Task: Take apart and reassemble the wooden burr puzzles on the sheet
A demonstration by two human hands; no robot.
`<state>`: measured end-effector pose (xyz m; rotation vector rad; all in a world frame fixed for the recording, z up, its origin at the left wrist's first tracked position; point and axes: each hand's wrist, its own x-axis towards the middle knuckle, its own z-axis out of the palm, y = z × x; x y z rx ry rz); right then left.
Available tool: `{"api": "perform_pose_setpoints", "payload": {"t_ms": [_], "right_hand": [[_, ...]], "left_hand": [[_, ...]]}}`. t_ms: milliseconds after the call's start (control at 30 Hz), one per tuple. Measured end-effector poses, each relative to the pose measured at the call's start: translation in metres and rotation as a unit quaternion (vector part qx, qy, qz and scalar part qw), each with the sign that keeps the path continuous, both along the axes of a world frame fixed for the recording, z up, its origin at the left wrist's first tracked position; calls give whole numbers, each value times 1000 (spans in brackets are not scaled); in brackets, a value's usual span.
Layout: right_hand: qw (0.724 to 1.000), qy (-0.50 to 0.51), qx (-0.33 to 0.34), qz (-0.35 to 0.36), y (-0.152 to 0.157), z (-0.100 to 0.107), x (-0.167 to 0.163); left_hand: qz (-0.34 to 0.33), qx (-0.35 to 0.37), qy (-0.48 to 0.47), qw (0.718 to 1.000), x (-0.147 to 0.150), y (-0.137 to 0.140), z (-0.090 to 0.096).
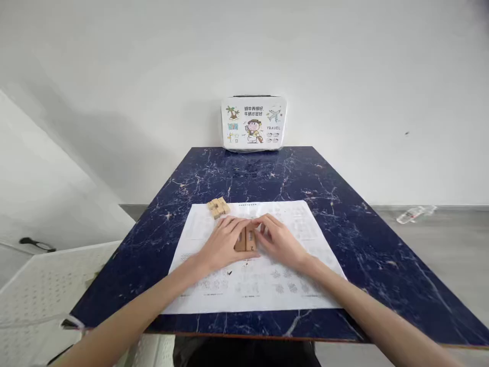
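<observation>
Biggest thing from where I'm standing is the worktop [313, 183], dark blue with white veins, and there's a printed white sheet [267, 295] spread on it. The left hand [223, 244] is hugging the brown wooden block [250, 239], fingers at the far end, thumb along the near end. Right hand [280, 242] is curled with fingertips at its far right corner; can't tell if that's a grip or just a touch. The block's over the middle of the paper, warm brown and straight-edged, a dark seam splitting the top into two strips. Right strip has a greyish patch midway and a black squiggle, kinda like a 2, at the near end. Some smaller, paler wooden pieces [219, 207] are bunched at the sheet's far left corner.
</observation>
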<state>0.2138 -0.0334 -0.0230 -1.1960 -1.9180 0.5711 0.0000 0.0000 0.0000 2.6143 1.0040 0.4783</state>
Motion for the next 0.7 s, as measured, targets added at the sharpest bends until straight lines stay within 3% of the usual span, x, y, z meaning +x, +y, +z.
{"api": "perform_pose_setpoints", "payload": {"t_ms": [167, 267, 400, 600, 700], "right_hand": [[1000, -7, 15, -18, 1, -3, 8], [1000, -5, 25, -13, 1, -3, 9], [998, -13, 53, -9, -1, 1, 9], [993, -82, 44, 70, 0, 4, 19], [993, -95, 30, 66, 3, 1, 23]], "left_hand": [[-28, -40, -8, 999, 12, 10, 5], [-49, -98, 3, 994, -3, 19, 12], [-21, -136, 28, 990, -29, 27, 17], [-1, -150, 33, 988, -43, 30, 17], [-4, -143, 23, 989, -44, 30, 18]]}}
